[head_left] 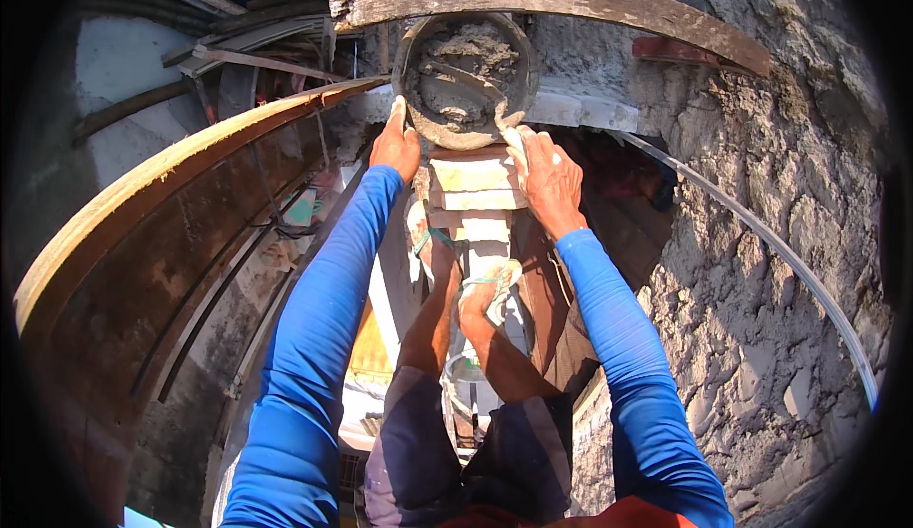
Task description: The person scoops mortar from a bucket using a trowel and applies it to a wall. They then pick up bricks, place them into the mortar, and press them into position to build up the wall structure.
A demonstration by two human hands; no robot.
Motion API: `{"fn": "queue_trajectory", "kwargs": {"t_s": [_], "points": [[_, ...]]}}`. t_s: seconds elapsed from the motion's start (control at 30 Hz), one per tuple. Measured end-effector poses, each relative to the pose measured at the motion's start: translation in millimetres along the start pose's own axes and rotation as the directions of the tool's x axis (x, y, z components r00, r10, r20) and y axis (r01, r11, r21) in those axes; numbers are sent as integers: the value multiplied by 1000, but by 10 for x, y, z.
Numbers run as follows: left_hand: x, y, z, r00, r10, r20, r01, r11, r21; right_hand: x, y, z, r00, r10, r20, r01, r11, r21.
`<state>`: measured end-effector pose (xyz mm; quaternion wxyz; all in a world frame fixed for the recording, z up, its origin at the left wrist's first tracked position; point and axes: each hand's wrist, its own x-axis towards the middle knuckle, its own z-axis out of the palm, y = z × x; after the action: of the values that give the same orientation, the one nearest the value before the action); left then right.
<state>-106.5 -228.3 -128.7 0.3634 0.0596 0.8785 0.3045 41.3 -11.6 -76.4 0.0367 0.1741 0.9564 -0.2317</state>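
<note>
Plainly, my right hand (553, 182) was closed around the pale handle of a trowel-like tool (500, 111), its bent neck reaching over the rim. My left hand (396, 150) touched the bucket's left edge with an outstretched finger; I couldn't tell whether the others gripped it. The round bucket (530, 64) sat at the top centre of the frame, dark and crusted, holding lumpy grey mortar (468, 45), heaped and rough, that smeared the tool too.
</note>
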Motion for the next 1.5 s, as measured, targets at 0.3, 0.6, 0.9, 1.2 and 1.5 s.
{"fn": "queue_trajectory", "kwargs": {"t_s": [0.3,0.6,0.9,1.2,1.5], "points": [[20,7,165,995,-58,-85,59,998,19,345,-193,547,937,130,324,-208,953,219],[63,6,-90,997,-1,82,6,998,-61,127,176,364,874,190,446,-415,769,486],[-803,-194,-74,985,-48,-166,5,968,-251,-236,-31,-666,806,228,546,-554,615,561],[-3020,596,-526,976,-170,-135,116,934,-339,-1308,-675,-2219,796,281,536,-605,390,694],[-4067,1600,-1394,985,138,-105,-166,921,-353,-2283,-1222,-3699,826,369,427,-564,518,644]]}}
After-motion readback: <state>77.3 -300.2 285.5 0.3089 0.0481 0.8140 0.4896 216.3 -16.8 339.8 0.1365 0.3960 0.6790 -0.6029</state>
